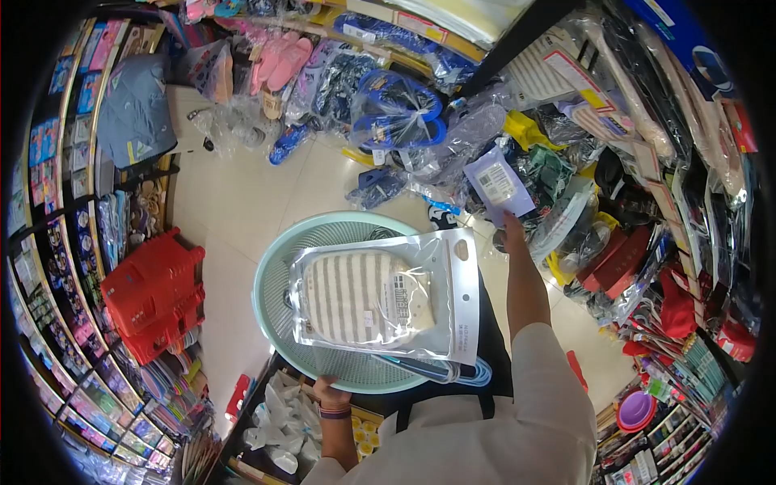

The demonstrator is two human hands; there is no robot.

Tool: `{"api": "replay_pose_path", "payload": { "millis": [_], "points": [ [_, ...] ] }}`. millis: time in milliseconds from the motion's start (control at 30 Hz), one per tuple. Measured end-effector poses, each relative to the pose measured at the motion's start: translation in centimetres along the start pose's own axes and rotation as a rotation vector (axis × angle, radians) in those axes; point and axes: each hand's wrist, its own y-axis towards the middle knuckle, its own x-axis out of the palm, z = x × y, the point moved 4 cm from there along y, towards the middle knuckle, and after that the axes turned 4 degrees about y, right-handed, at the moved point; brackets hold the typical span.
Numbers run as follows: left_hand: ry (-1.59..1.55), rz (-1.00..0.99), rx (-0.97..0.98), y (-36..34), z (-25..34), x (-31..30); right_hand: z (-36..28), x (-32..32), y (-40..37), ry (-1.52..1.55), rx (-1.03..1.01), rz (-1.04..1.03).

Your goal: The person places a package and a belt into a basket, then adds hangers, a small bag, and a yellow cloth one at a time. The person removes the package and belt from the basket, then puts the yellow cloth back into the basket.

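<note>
My left hand [330, 393] is closed on the near rim of a light green plastic basket [271, 267]. Across the basket's top lies a clear-fronted package [465, 283] with a beige, striped fabric item [352, 295] inside. A bundle of blue cord or hangers [477, 373] sticks out from under that package at the basket's near right. Out to the front right, my right hand [512, 229] grips the lower edge of a pale purple packet [497, 184] with a white barcode label. The packet is over a pile of plastic-wrapped footwear; its contents are hidden.
Blue slippers [400, 109] in plastic and pink slippers [283, 61] lie ahead. Red plastic baskets [153, 295] are stacked at left beside packed shelves [61, 234]. Wrapped goods [630, 89] crowd the right. Crumpled white plastic bags [283, 416] sit below my left hand.
</note>
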Motion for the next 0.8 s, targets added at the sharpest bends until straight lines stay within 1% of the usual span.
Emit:
{"api": "replay_pose_path", "payload": {
  "millis": [33, 67, 100, 167, 233, 300, 367, 400, 433, 467, 500, 533, 567, 633, 667, 700, 767, 800],
  "points": [
    [-0.008, 0.006, 0.002, -0.1, -0.1, -0.5, -0.2, 0.2, -0.4, -0.001, -0.037, 0.031],
    [0.006, 0.005, 0.028, -0.1, 0.0, -1.1, -0.6, 0.6, -0.8, 0.04, -0.025, -0.04],
    [0.021, 0.004, 0.055, -0.3, 0.3, -1.2, -0.7, 0.6, -1.0, 0.034, -0.028, -0.045],
    [0.017, 0.01, 0.046, -0.8, 0.7, -1.3, -2.6, 1.1, -1.9, -0.132, -0.38, -0.165],
    [0.007, 0.013, 0.042, -1.1, 1.2, -1.4, -4.4, 1.5, -3.4, -0.195, -0.418, -0.163],
    [0.014, -0.021, -0.011, -1.2, 1.3, -2.4, -6.3, 2.5, -6.2, -0.266, -0.458, -0.17],
    [0.015, 0.003, -0.036, -1.2, 1.9, -5.3, -7.6, 3.1, -11.4, 0.08, -0.384, -0.163],
    [0.066, -0.007, -0.08, -1.2, 2.1, -5.9, -6.7, 1.7, -10.1, -0.003, -0.619, -0.281],
    [0.119, -0.03, -0.117, -0.8, 2.7, -5.7, -7.9, 2.2, -13.8, -0.013, -0.637, -0.297],
    [0.098, -0.043, -0.104, -0.4, 3.3, -5.2, -9.3, 2.3, -17.8, 0.024, -0.629, -0.294],
    [0.106, -0.101, -0.083, -0.6, 4.1, -4.5, -11.0, 2.8, -23.3, 0.058, -0.614, -0.291],
    [0.119, -0.158, -0.063, -0.6, 5.0, -4.0, -12.4, 3.1, -28.0, 0.164, -0.661, -0.335],
    [0.104, -0.158, -0.062, -0.6, 5.6, -4.3, -13.4, 3.0, -32.6, 0.268, -0.699, -0.373],
    [0.154, -0.204, -0.089, -0.3, 5.9, -5.5, -15.1, 3.0, -41.5, 0.28, -0.84, -0.43],
    [0.166, -0.204, -0.06, -0.3, 6.3, -5.7, -15.6, 3.6, -46.1, 0.307, -0.858, -0.488],
    [0.179, -0.206, -0.029, -0.4, 6.6, -5.5, -15.5, 3.9, -49.8, 0.296, -0.859, -0.5],
    [0.188, -0.264, -0.073, -2.2, 8.6, -3.0, -14.7, 4.8, -56.4, 0.228, -0.888, -0.561],
    [0.162, -0.324, -0.01, -2.8, 9.1, -2.0, -14.0, 5.4, -59.4, 0.179, -0.853, -0.582]
  ]
}}
